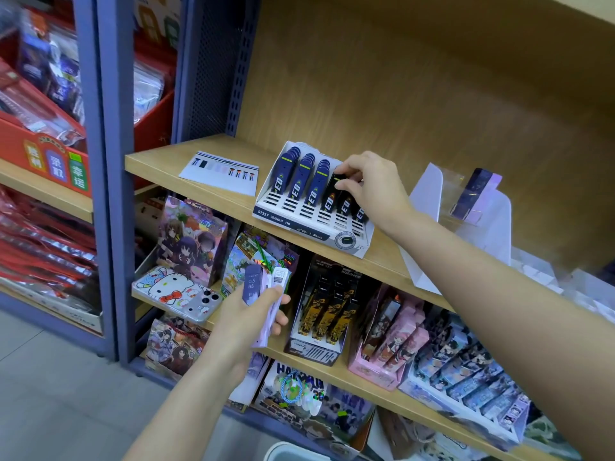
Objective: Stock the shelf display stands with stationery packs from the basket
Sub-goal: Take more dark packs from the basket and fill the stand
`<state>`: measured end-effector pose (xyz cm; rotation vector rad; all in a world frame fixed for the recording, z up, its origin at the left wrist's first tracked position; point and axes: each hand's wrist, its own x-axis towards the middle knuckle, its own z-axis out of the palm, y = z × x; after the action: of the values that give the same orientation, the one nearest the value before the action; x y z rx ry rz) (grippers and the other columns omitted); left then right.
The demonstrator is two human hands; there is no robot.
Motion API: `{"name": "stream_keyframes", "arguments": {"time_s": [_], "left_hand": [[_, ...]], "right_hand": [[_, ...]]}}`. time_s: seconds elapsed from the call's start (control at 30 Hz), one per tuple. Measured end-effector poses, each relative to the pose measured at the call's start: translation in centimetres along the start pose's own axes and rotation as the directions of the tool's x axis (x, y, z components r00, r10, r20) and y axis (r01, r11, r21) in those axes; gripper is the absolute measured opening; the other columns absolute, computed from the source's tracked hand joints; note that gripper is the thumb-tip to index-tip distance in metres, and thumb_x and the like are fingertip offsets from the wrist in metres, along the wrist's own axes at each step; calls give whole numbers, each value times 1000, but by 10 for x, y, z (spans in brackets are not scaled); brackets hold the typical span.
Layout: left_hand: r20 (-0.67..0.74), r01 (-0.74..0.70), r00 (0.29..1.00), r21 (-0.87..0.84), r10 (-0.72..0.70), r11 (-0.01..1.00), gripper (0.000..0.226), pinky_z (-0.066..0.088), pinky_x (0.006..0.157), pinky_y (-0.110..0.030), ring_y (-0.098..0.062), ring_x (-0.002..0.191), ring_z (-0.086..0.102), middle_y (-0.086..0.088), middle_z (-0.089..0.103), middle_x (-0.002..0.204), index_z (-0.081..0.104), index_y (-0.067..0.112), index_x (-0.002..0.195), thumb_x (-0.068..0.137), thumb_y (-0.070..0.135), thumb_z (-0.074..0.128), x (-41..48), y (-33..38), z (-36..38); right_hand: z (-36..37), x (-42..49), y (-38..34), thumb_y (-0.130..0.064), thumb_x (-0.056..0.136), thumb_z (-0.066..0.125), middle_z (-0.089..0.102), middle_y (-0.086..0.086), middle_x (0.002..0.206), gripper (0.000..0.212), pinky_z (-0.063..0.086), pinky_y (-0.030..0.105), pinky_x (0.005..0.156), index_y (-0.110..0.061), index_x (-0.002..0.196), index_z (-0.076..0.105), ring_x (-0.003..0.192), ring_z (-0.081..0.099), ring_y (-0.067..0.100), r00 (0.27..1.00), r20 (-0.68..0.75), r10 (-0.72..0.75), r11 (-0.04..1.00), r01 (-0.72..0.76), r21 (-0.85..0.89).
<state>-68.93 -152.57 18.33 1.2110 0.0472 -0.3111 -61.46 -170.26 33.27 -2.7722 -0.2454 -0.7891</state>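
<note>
A white slotted display stand (342, 236) sits on the wooden shelf (159, 161), holding rows of dark blue and black lead-refill packs (296, 181). My right hand (372, 188) pinches the top of a black pack (334, 191) standing in the stand's fourth row. My left hand (244, 314) is lower, in front of the shelf below, and grips a small stack of lilac and white lead packs (258, 294) marked 0.5 HB. A second white stand (479, 224) with one purple pack (474, 191) stands to the right, partly hidden by my right arm.
A printed card (219, 173) lies flat on the shelf left of the stand. The lower shelves are crowded with boxed goods and a phone case (176, 294). Red boxes (43, 151) fill the neighbouring rack at left. A pale bin rim (296, 452) shows at the bottom edge.
</note>
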Motion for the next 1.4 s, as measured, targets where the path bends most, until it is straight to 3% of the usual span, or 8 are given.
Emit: {"name": "stream_keyframes", "arguments": {"time_s": [0.2, 0.33, 0.53, 0.7, 0.8, 0.93, 1.13, 1.4], "left_hand": [[2, -30, 1000, -21, 30, 999, 20, 50, 48, -24, -14, 50, 56, -2, 72, 93, 58, 13, 113, 95, 20, 57, -1, 1, 0], [13, -58, 998, 12, 58, 998, 24, 51, 50, -21, -12, 54, 62, -1, 72, 97, 59, 8, 118, 96, 17, 54, -1, 0, -1], [123, -54, 991, 22, 50, 998, 13, 55, 60, -24, -15, 70, 70, 2, 75, 90, 61, 14, 106, 95, 11, 54, -3, -1, 3], [139, 0, 990, -47, 7, 999, 14, 59, 65, -27, -24, 86, 72, -13, 71, 100, 64, 6, 105, 93, 6, 56, -6, -4, 4], [57, 33, 998, -81, -28, 996, 17, 60, 65, -33, -24, 85, 72, -13, 69, 105, 60, 3, 109, 93, 6, 56, -2, -4, 0], [28, 60, 998, -91, -58, 994, 16, 45, 40, -18, -9, 45, 57, -10, 72, 91, 63, 4, 103, 95, 15, 55, -2, 0, -2], [53, 86, 995, -120, -80, 989, 16, 16, 34, -15, -10, 41, 25, 4, 42, 43, 55, 9, 82, 90, 20, 63, -7, 6, 2], [7, -148, 989, -46, 149, 988, 21, 18, 36, -18, -11, 40, 23, 0, 31, 46, 50, 15, 74, 90, 18, 64, -11, 7, 6]], "right_hand": [[5, -16, -3, -2, 92, 54, 48, -3, 103, 27, 49, 36, 86, -11, 117, 60, 91, 55, 18, 998, -57, -26, 999, 27, 18], [12, -59, -16, -11, 97, 47, 42, -17, 97, 17, 43, 21, 74, -15, 112, 55, 80, 49, 1, 991, -132, -26, 989, 45, 142], [38, -123, -36, -25, 97, 51, 57, -7, 94, 17, 37, 5, 67, -16, 109, 59, 71, 52, -7, 948, 288, 136, 934, -219, 281], [41, -125, -38, -17, 94, 56, 62, -4, 72, 8, 46, 14, 55, -14, 94, 64, 57, 56, -2, 864, 433, 256, 727, -467, 503], [32, -126, -41, -14, 95, 54, 63, 4, 80, 9, 52, 17, 62, -20, 89, 57, 65, 62, 4, 924, 315, 216, 713, -369, 596], [26, -138, -38, -7, 92, 57, 61, 1, 97, 10, 53, 32, 80, -17, 90, 58, 90, 61, 11, 975, 222, -12, 855, -105, 507], [35, -160, -31, 1, 87, 62, 50, -6, 113, 21, 50, 35, 88, -17, 98, 59, 101, 56, 9, 947, 217, -238, 891, 124, 438], [25, -160, -49, -4, 89, 57, 53, -4, 109, 30, 56, 31, 81, -29, 101, 46, 92, 61, 6, 924, 360, 133, 706, -343, 620]]}}
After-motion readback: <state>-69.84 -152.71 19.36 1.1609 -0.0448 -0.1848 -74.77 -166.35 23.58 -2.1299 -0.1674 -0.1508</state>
